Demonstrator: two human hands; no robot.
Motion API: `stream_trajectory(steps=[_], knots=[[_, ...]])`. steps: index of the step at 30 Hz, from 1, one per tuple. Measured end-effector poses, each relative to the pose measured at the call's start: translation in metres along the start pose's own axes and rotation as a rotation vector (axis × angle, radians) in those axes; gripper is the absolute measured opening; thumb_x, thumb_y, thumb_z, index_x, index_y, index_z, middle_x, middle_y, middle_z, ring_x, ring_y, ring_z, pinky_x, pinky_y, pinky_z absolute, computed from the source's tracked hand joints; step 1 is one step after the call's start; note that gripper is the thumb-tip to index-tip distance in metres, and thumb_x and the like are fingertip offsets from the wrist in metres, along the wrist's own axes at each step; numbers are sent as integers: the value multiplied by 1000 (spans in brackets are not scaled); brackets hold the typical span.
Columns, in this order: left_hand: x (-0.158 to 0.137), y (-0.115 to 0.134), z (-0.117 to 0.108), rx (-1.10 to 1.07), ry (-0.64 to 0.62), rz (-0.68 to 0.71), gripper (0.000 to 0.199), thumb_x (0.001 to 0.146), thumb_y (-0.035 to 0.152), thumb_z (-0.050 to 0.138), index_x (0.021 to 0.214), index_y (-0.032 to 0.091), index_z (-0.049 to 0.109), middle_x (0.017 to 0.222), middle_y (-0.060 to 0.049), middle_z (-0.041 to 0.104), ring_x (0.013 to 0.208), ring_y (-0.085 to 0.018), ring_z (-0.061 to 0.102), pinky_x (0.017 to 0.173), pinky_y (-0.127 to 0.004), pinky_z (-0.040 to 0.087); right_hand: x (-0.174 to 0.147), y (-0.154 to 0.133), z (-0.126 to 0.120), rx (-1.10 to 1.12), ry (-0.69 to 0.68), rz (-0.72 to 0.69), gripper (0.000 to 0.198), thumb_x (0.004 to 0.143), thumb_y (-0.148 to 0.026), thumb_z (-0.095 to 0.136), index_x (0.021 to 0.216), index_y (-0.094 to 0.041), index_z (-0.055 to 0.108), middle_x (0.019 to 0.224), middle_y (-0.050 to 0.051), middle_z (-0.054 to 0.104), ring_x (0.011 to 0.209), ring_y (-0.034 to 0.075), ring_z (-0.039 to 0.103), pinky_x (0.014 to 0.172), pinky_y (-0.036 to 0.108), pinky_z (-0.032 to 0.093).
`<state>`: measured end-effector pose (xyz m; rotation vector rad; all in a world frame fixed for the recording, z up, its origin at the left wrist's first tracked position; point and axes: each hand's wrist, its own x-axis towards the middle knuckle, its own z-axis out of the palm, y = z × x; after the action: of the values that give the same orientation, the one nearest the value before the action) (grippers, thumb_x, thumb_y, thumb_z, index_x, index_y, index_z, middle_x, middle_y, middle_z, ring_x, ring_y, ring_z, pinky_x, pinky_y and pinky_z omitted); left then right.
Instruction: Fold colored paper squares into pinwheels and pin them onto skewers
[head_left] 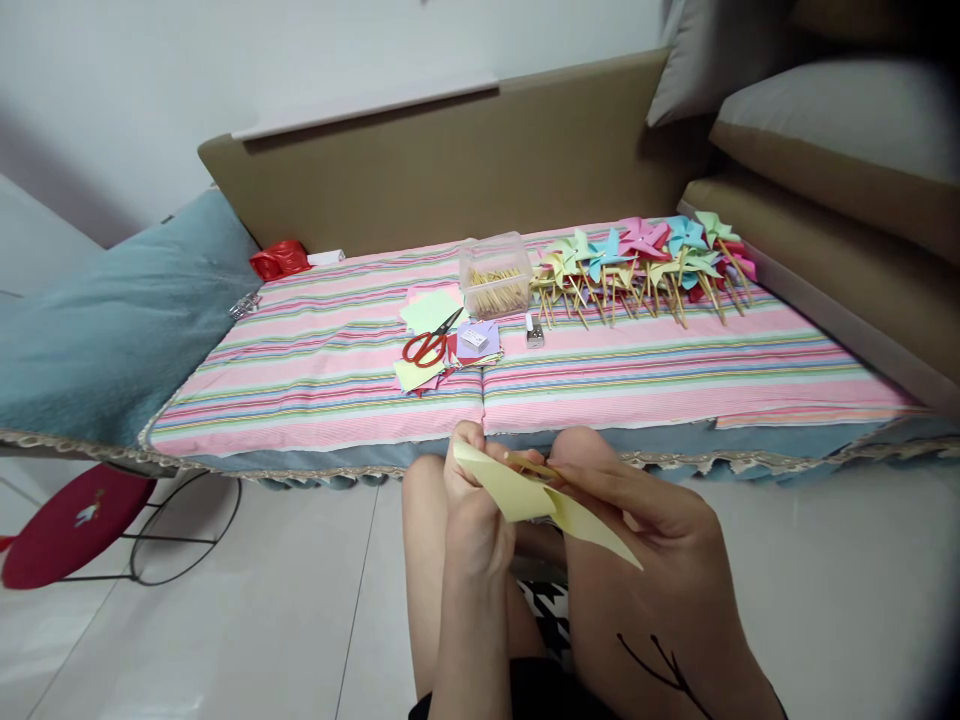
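Gripping the pale yellow paper (510,490) near its left end, the left hand (476,525) sat just left of the wooden stick (525,462). The stick's long axis ran nearly side to side, one tip toward that hand, the other end pinched in the right hand (652,510), which was the nearer to it. The paper stretched between both hands above the knees, on the near side of the stick; whether the two touched could not be told.

Counted from the left, there were one red stool (60,535), one red bag (281,261), one white roll (326,258), one pair of scissors (425,349) lying on sheets, one little white box (474,340) on a purple sheet (493,345), one clear tub (499,248) of sticks too many to count, one small container (535,337) and at least six pinwheels (645,238), overlapping too much for a sure total.
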<state>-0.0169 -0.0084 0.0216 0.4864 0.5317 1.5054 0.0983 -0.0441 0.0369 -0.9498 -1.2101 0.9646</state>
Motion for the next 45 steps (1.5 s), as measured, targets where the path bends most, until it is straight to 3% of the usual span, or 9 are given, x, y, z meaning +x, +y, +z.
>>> stream_trajectory(steps=[10,20,24,31,35,40,45], knots=[[2,-1,2,1,3,11,52,54,29,87,74,22,41,55,11,60,58,-6,65,68,-17,53,-3,4,-2,-82,-32,-40,28,82,-17,66,104,-33,72,102,3,74,93,24,70,84,44,58],[4,-1,-9,-57,-142,60,24,69,31,77,83,28,58,62,10,61,58,-10,63,74,-28,54,-3,-8,-6,-214,-100,-84,34,80,-7,65,102,-31,73,93,0,76,81,19,71,68,29,58],[4,-3,-14,-11,-177,109,32,70,38,75,98,37,59,61,12,61,53,-10,60,73,-30,54,-2,-14,-5,-153,-143,-67,36,82,-6,62,105,-31,73,93,0,76,83,17,71,66,24,57],[10,-4,-22,30,-267,209,42,66,50,74,103,37,59,50,12,54,42,-10,54,63,-28,52,-5,-12,-2,-192,-114,-69,38,81,-5,63,103,-35,72,89,-4,76,75,12,70,62,18,55],[9,-6,-26,60,-232,218,34,71,52,69,100,38,59,47,12,51,39,-10,51,63,-28,52,-8,-8,-2,-215,-107,-62,37,81,-6,64,102,-35,72,91,-5,76,77,12,70,67,19,56],[2,-8,-20,78,-64,202,47,61,49,78,102,38,58,51,11,55,42,-11,53,66,-30,53,-10,-8,-3,-226,-78,-65,35,81,-9,65,101,-36,73,91,-4,76,76,14,70,66,22,57],[0,-3,-10,75,-33,200,45,63,40,80,100,35,56,57,12,59,48,-9,58,69,-26,52,-5,-7,-2,-115,-134,22,25,85,-17,62,104,-29,73,97,2,75,84,20,71,70,29,59]])
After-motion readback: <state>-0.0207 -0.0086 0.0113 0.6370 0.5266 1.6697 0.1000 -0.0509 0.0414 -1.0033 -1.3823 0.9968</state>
